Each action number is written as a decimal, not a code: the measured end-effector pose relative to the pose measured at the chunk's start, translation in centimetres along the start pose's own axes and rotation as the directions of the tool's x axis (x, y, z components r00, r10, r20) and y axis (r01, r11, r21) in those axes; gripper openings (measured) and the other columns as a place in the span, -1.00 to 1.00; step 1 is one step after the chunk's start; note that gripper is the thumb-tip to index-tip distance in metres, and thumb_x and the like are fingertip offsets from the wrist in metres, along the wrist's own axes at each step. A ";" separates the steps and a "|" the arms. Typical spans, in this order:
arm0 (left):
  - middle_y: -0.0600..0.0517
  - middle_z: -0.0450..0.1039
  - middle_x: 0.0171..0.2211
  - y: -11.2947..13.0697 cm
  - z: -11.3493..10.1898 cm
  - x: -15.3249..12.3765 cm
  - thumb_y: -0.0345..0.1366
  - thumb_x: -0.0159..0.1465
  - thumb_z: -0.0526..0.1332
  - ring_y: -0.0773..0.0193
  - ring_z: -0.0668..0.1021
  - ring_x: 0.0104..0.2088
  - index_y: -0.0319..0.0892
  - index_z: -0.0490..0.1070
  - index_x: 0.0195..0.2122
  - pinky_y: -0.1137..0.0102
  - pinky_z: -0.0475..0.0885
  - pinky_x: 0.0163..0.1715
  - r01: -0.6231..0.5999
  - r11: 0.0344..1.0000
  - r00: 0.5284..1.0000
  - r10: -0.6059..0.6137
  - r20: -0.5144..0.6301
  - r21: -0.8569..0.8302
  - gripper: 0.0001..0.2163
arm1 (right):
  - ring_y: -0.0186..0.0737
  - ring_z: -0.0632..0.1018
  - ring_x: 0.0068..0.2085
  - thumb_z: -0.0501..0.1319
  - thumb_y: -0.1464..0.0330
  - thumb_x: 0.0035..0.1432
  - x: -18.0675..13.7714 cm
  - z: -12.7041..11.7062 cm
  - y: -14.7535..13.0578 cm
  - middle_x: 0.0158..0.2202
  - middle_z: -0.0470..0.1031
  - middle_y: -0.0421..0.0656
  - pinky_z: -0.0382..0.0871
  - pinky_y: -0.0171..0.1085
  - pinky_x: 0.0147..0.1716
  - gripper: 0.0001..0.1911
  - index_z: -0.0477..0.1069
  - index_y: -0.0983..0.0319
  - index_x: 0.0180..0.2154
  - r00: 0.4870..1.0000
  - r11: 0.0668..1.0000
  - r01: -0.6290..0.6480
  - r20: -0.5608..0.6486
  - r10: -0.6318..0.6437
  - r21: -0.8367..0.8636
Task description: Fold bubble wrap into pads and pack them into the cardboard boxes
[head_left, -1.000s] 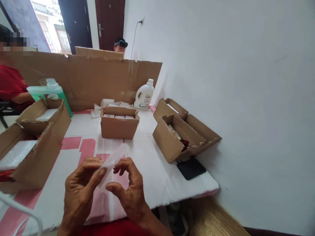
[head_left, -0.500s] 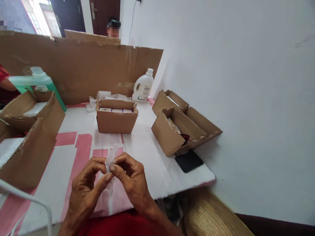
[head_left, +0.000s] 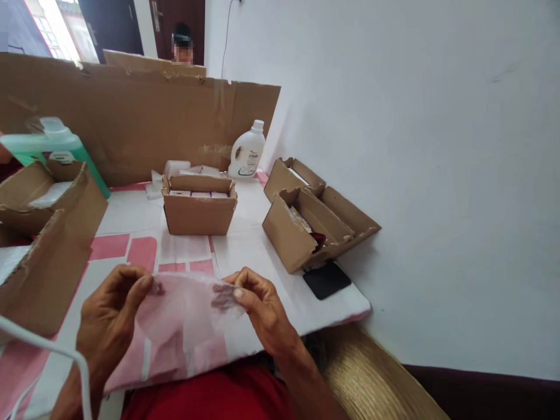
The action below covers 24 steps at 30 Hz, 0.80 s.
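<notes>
Holds translucent plastic film [head_left: 184, 312] between seven and eight o'clock, left hand [head_left: 109, 315] and right hand [head_left: 265, 309] pinched closed on its edge; discerns right fingertips only dimly through it, and cardboard box [head_left: 52, 286] toward nine cut off.

Daylight comes in upper left; the opening [head_left: 65, 26] is blown out, detail gone. Rest is mid-bright, flat, cool grey on the wall [head_left: 394, 116]. Soft shadow on it by the right-hand boxes [head_left: 289, 236]; dark under the table [head_left: 245, 245] edge. Wide-angle stretch toward frame edges. White bottle [head_left: 240, 169] print too soft to read. Plastic film [head_left: 184, 309] hazy, low contrast. Mosaic over one face [head_left: 181, 56].
</notes>
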<state>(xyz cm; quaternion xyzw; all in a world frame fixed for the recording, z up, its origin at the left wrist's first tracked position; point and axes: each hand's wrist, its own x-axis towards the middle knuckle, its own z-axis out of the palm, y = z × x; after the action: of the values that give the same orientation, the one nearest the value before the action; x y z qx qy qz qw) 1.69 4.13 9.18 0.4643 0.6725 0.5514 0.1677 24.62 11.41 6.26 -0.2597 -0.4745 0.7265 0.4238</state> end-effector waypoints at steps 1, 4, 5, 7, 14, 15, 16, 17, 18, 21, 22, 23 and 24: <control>0.14 0.53 -0.44 0.0 0.0 1.2 -0.02 0.27 0.28 0.33 0.54 -0.43 -0.09 0.45 -0.33 0.46 0.43 -0.36 -0.071 0.995 0.997 0.070 0.017 0.070 -0.76 | -0.25 0.49 -0.31 0.36 0.23 0.17 -0.2 0.0 0.4 -0.29 0.50 -0.16 0.35 -0.26 -0.26 -0.74 0.37 0.21 -0.42 0.999 0.999 -0.033 0.034 0.032 0.004; 0.13 0.55 -0.37 -0.7 1.6 5.3 -0.08 0.31 0.26 0.34 0.55 -0.37 -0.09 0.48 -0.30 0.44 0.43 -0.29 -0.303 0.936 0.944 0.268 0.195 0.180 -0.81 | -0.28 0.48 -0.39 0.36 0.21 0.18 -0.9 0.1 2.4 -0.41 0.46 -0.20 0.39 -0.26 -0.31 -0.73 0.38 0.23 -0.41 0.992 0.993 -0.112 0.058 0.111 0.021; 0.12 0.55 -0.37 -1.3 2.5 6.4 -0.10 0.33 0.23 0.33 0.55 -0.36 -0.09 0.48 -0.32 0.43 0.43 -0.28 -0.363 0.915 0.909 0.306 0.282 0.178 -0.80 | -0.27 0.49 -0.41 0.35 0.20 0.19 -1.2 0.0 3.2 -0.43 0.46 -0.20 0.41 -0.25 -0.32 -0.73 0.38 0.23 -0.40 0.991 0.991 -0.134 0.032 0.133 0.029; 0.08 0.55 -0.36 -2.6 4.7 7.8 -0.12 0.36 0.20 0.29 0.56 -0.34 -0.11 0.48 -0.30 0.39 0.44 -0.28 -0.498 0.839 0.833 0.393 0.389 0.219 -0.80 | -0.28 0.49 -0.43 0.34 0.18 0.19 -1.7 -0.7 4.8 -0.47 0.44 -0.22 0.43 -0.24 -0.33 -0.71 0.38 0.23 -0.41 0.982 0.984 -0.171 -0.073 0.174 0.047; -0.08 0.56 -0.13 -6.1 9.6 1.2 -0.33 0.39 0.17 0.15 0.56 -0.12 -0.16 0.45 -0.02 0.25 0.44 -0.11 -0.646 0.688 0.762 0.561 0.324 0.331 -0.82 | -0.33 0.33 -0.44 0.43 0.14 0.04 -4.2 -5.8 8.4 -0.51 0.24 -0.31 0.43 -0.33 -0.40 -0.61 0.28 0.19 -0.48 0.860 0.961 -0.257 -0.430 0.274 0.099; -0.07 0.57 -0.14 -6.5 9.8 -0.2 -0.33 0.38 0.18 0.16 0.57 -0.13 -0.16 0.45 -0.02 0.26 0.45 -0.13 -0.675 0.660 0.736 0.571 0.363 0.331 -0.82 | -0.33 0.32 -0.44 0.42 0.13 0.05 -4.5 -6.3 8.5 -0.50 0.23 -0.31 0.41 -0.34 -0.41 -0.60 0.28 0.19 -0.48 0.855 0.960 -0.266 -0.438 0.278 0.090; -0.05 0.58 -0.15 -6.9 9.8 -1.4 -0.33 0.37 0.20 0.15 0.57 -0.15 -0.15 0.46 -0.04 0.25 0.46 -0.16 -0.698 0.636 0.712 0.566 0.417 0.329 -0.83 | -0.32 0.32 -0.43 0.42 0.13 0.06 -4.9 -6.8 8.6 -0.49 0.24 -0.31 0.41 -0.34 -0.41 -0.61 0.28 0.19 -0.47 0.853 0.959 -0.273 -0.440 0.280 0.079; -0.04 0.58 -0.16 -7.4 9.7 -2.6 -0.31 0.36 0.21 0.14 0.58 -0.17 -0.14 0.46 -0.06 0.23 0.47 -0.18 -0.715 0.618 0.691 0.551 0.467 0.328 -0.84 | -0.32 0.33 -0.42 0.41 0.12 0.07 -5.1 -7.2 8.5 -0.49 0.24 -0.30 0.41 -0.34 -0.41 -0.61 0.28 0.19 -0.47 0.853 0.959 -0.276 -0.443 0.277 0.068; -0.03 0.59 -0.18 -7.8 9.6 -3.6 -0.28 0.36 0.22 0.12 0.59 -0.18 -0.14 0.47 -0.08 0.22 0.48 -0.20 -0.720 0.611 0.680 0.529 0.508 0.328 -0.85 | -0.31 0.33 -0.42 0.41 0.12 0.07 -5.4 -7.6 8.5 -0.49 0.24 -0.30 0.41 -0.34 -0.41 -0.61 0.28 0.19 -0.47 0.852 0.959 -0.277 -0.447 0.272 0.055; -0.01 0.59 -0.19 -8.9 8.3 -5.9 -0.21 0.38 0.20 0.15 0.61 -0.24 -0.12 0.47 -0.04 0.24 0.52 -0.26 -0.663 0.684 0.698 0.417 0.583 0.304 -0.81 | -0.30 0.34 -0.44 0.39 0.06 0.07 -6.1 -8.9 8.1 -0.50 0.24 -0.30 0.42 -0.30 -0.42 -0.58 0.27 0.18 -0.48 0.840 0.952 -0.304 -0.479 0.255 -0.026; 0.00 0.58 -0.18 -9.1 7.7 -6.3 -0.19 0.39 0.18 0.19 0.62 -0.26 -0.10 0.46 -0.01 0.28 0.53 -0.27 -0.625 0.727 0.705 0.370 0.604 0.284 -0.79 | -0.28 0.36 -0.46 0.36 0.03 0.08 -6.4 -9.3 7.9 -0.50 0.25 -0.30 0.40 -0.29 -0.44 -0.58 0.29 0.18 -0.47 0.836 0.941 -0.327 -0.492 0.242 -0.092; 0.00 0.58 -0.17 -9.2 7.1 -6.6 -0.17 0.40 0.16 0.23 0.63 -0.26 -0.08 0.45 0.01 0.32 0.54 -0.27 -0.587 0.765 0.711 0.332 0.620 0.264 -0.77 | -0.26 0.37 -0.46 0.34 0.00 0.09 -6.7 -9.7 7.7 -0.50 0.27 -0.28 0.39 -0.28 -0.47 -0.58 0.31 0.18 -0.45 0.832 0.919 -0.345 -0.516 0.204 -0.191; 0.01 0.58 -0.15 -9.3 6.6 -6.8 -0.16 0.41 0.14 0.26 0.63 -0.25 -0.07 0.45 0.02 0.36 0.55 -0.25 -0.557 0.792 0.720 0.310 0.621 0.250 -0.76 | -0.23 0.40 -0.45 0.33 -0.01 0.11 -6.9 -10.0 7.4 -0.49 0.31 -0.25 0.39 -0.26 -0.46 -0.59 0.34 0.18 -0.41 0.825 0.881 -0.348 -0.552 0.124 -0.322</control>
<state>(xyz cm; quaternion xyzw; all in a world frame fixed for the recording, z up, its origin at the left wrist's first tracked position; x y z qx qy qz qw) 5.94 2.84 -3.37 0.7748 0.5654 0.2598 0.1122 33.22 8.73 -4.79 -0.5852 -0.4478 0.5619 0.3760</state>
